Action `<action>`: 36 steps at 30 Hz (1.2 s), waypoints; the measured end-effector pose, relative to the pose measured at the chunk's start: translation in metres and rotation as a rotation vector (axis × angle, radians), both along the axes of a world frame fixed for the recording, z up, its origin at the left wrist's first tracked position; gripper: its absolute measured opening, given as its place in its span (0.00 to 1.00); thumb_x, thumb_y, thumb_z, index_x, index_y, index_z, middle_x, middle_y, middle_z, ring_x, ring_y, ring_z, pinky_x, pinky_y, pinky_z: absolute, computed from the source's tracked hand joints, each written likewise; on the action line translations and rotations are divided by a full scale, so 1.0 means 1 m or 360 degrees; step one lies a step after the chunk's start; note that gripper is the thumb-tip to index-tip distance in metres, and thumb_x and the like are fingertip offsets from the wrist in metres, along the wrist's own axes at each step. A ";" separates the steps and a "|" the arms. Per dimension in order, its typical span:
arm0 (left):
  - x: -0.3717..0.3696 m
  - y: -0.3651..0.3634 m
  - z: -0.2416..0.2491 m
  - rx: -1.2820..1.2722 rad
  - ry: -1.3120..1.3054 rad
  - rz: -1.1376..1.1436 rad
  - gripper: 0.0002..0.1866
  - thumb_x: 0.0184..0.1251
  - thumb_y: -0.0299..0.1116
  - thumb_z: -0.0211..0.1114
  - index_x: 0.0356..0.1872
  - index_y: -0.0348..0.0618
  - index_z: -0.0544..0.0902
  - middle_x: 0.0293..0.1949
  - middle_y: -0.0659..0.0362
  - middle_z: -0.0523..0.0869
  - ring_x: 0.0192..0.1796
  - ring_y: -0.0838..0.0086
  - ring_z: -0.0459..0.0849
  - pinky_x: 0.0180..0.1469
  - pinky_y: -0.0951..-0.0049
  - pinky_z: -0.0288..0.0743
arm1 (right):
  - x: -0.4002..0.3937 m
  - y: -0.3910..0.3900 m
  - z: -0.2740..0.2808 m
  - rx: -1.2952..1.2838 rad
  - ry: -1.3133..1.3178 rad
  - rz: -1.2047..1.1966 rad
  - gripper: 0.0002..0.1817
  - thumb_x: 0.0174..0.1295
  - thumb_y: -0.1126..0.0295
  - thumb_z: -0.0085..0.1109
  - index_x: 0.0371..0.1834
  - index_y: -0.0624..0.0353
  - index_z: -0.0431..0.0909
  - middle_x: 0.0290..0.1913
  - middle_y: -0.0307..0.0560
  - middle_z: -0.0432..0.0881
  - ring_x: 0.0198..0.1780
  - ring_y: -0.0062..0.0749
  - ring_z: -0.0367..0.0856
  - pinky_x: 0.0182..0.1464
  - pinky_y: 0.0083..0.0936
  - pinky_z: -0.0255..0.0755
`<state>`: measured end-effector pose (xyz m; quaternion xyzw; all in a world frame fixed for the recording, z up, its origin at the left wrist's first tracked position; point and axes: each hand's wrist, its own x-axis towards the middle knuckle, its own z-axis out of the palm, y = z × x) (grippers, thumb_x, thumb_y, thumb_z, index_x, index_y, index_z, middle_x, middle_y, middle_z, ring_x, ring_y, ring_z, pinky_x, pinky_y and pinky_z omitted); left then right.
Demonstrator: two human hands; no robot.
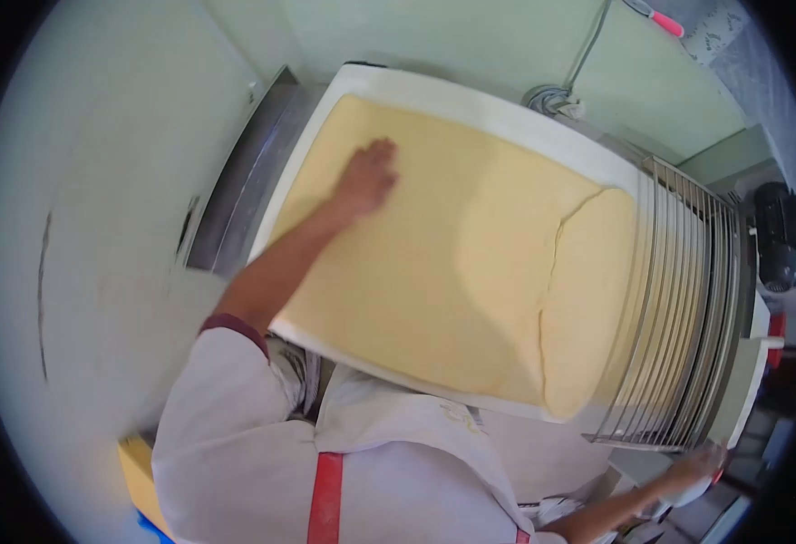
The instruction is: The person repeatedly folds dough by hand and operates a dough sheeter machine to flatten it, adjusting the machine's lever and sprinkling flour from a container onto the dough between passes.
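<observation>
A wide sheet of pale yellow dough (416,245) lies over a white board (470,102), with a creased fold running down its right part. My left hand (368,179) is over the upper left of the dough, fingers apart and slightly blurred, holding nothing. Far off at the lower right, my right hand (697,467) is closed around something whitish with a bit of red, too small to make out. Between the dough and the right edge is a metal wire rack (674,308), which covers part of the board's right end.
Behind the board, a coiled grey cable (548,98) hangs by the pale green wall. A pink-handled tool (667,24) is at the top right. A dark machine part (776,236) stands beyond the rack. At the lower left is a yellow box (140,476).
</observation>
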<state>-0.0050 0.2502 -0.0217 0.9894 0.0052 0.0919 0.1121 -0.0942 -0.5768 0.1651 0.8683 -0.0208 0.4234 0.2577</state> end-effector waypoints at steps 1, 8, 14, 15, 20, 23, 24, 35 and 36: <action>0.018 0.034 -0.001 0.0130 0.0016 0.0064 0.28 0.70 0.39 0.54 0.68 0.36 0.65 0.70 0.46 0.65 0.73 0.54 0.60 0.73 0.54 0.51 | 0.031 0.059 -0.022 0.0436 -0.0098 0.0471 0.14 0.72 0.70 0.46 0.51 0.66 0.79 0.52 0.55 0.82 0.55 0.47 0.79 0.60 0.37 0.71; 0.093 0.102 0.027 0.0043 0.0094 -0.0265 0.21 0.70 0.43 0.54 0.57 0.40 0.74 0.54 0.51 0.79 0.61 0.57 0.74 0.67 0.55 0.60 | 0.194 0.558 -0.115 0.1063 0.1505 0.1511 0.30 0.60 0.71 0.60 0.68 0.60 0.65 0.68 0.58 0.66 0.70 0.53 0.62 0.72 0.43 0.55; 0.128 0.094 0.055 0.0112 0.0413 -0.0312 0.24 0.65 0.54 0.58 0.42 0.40 0.80 0.46 0.51 0.82 0.54 0.59 0.78 0.56 0.56 0.67 | 0.267 0.658 -0.158 0.0907 0.1674 0.1461 0.22 0.64 0.62 0.57 0.57 0.64 0.71 0.57 0.60 0.75 0.60 0.54 0.71 0.61 0.42 0.66; 0.128 0.094 0.044 0.0090 0.0265 -0.0387 0.24 0.65 0.55 0.58 0.41 0.40 0.81 0.44 0.51 0.83 0.52 0.59 0.79 0.54 0.56 0.69 | 0.273 0.660 -0.154 0.0859 0.1672 0.1469 0.20 0.64 0.60 0.57 0.53 0.64 0.73 0.53 0.59 0.77 0.57 0.53 0.73 0.57 0.41 0.69; 0.144 0.084 0.042 -0.0140 0.0523 -0.0412 0.27 0.65 0.60 0.55 0.40 0.42 0.81 0.32 0.51 0.85 0.40 0.57 0.84 0.45 0.54 0.74 | 0.297 0.681 -0.148 0.0717 0.1858 0.1282 0.22 0.64 0.50 0.55 0.41 0.61 0.78 0.40 0.53 0.83 0.46 0.48 0.81 0.45 0.41 0.74; 0.156 0.085 0.020 -0.0201 0.0369 -0.0237 0.27 0.65 0.60 0.56 0.38 0.43 0.80 0.30 0.49 0.85 0.38 0.53 0.84 0.41 0.53 0.75 | 0.314 0.680 -0.169 0.0682 0.1835 0.1204 0.25 0.63 0.43 0.55 0.42 0.57 0.79 0.36 0.51 0.84 0.43 0.46 0.83 0.44 0.41 0.75; 0.160 0.085 0.015 -0.0201 0.0342 -0.0171 0.26 0.65 0.60 0.56 0.38 0.44 0.80 0.32 0.49 0.85 0.39 0.52 0.84 0.42 0.52 0.74 | 0.320 0.682 -0.166 0.0698 0.1878 0.1161 0.26 0.62 0.42 0.55 0.42 0.56 0.79 0.36 0.50 0.85 0.44 0.45 0.83 0.45 0.41 0.75; -0.011 0.136 -0.010 -0.0804 -0.0250 0.0026 0.34 0.67 0.36 0.62 0.70 0.35 0.59 0.67 0.46 0.68 0.69 0.58 0.68 0.72 0.60 0.57 | 0.167 0.628 -0.192 0.0473 0.1424 0.0984 0.40 0.70 0.44 0.41 0.77 0.58 0.47 0.78 0.58 0.47 0.79 0.50 0.41 0.76 0.50 0.35; -0.043 0.129 -0.007 -0.1209 -0.0161 0.0166 0.36 0.67 0.32 0.63 0.71 0.35 0.56 0.69 0.47 0.66 0.70 0.60 0.67 0.72 0.61 0.56 | 0.140 0.634 -0.190 0.0466 0.1465 0.0974 0.40 0.70 0.44 0.40 0.77 0.58 0.47 0.78 0.57 0.47 0.79 0.50 0.41 0.76 0.50 0.35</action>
